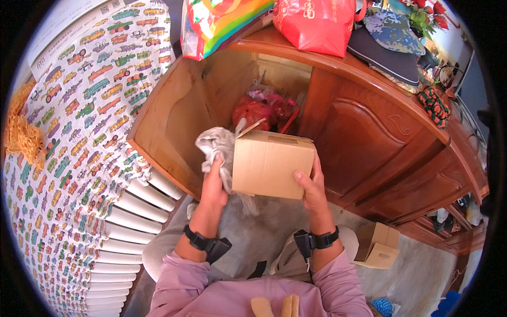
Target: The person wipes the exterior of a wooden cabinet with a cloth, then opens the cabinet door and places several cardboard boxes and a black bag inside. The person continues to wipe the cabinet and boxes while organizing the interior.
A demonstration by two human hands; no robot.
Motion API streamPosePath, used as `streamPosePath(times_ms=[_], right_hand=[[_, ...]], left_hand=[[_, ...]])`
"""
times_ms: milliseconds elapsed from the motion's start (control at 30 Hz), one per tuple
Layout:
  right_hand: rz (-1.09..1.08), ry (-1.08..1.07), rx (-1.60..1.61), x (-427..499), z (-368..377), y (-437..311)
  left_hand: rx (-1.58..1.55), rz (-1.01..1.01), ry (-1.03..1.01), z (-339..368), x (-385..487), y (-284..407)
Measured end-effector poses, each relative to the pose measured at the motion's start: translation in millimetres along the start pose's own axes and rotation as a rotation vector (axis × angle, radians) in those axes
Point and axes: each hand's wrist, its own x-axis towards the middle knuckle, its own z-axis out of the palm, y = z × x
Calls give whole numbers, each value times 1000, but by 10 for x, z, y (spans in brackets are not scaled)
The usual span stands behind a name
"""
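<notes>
Before the open cabinet I hold up a brown cardboard box (273, 166), with one flap raised at its upper left corner. My right hand (313, 182) grips its right side, thumb on the near face. In my left hand (215, 180) is a crumpled pale cloth (216, 142), pressed against the box's left side. The fingers of that hand are partly hidden behind the cloth. Inside the cabinet, behind the box, lie red plastic bags (257, 111). The wooden cabinet door (170, 119) stands swung out to the left.
A glossy wooden cabinet (372, 154) curves away right, bearing a rainbow-striped bag (225, 27), a red bag (317, 23) and a camouflage cap (392, 31). Left is a radiator (134, 216) beside vehicle-print fabric (79, 130). An open cardboard box (378, 245) sits on the floor at right.
</notes>
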Motion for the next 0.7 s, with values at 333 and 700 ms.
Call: streamPosePath(times_ms=[333,700], right_hand=[[-19,177,204,60,-55,495],[-74,187,259,-125,31,-122]], left_hand=[[1510,1317,-476,438,-476,-353],[1044,539,99,222,177,298]])
